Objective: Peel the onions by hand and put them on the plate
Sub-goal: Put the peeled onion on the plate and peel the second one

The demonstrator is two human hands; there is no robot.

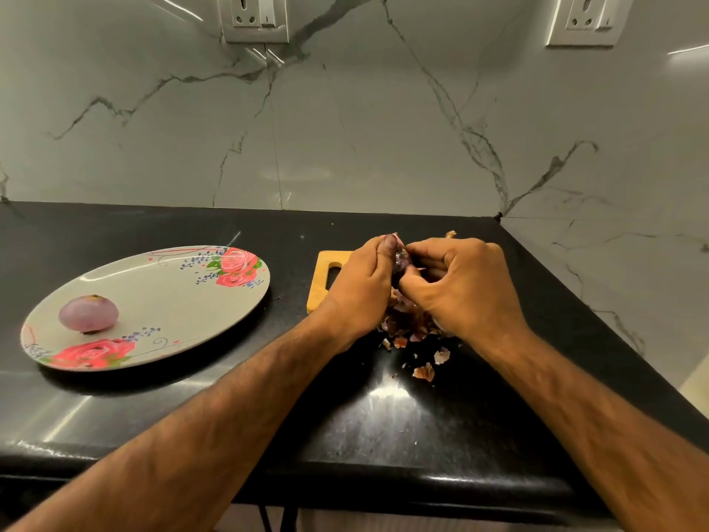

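A purple onion (401,261) is held up between both hands above a wooden cutting board (326,270). My left hand (360,286) grips it from the left, thumb on top. My right hand (460,286) curls round it from the right, fingertips pinching at its skin. Most of the onion is hidden by the fingers. One peeled pale-purple onion (88,313) lies on the left part of an oval floral plate (172,301).
Loose onion skins (424,372) are scattered on the black countertop (383,424) below my hands. The marble wall (614,263) closes the right side and back. The counter's front edge runs near the bottom of the view.
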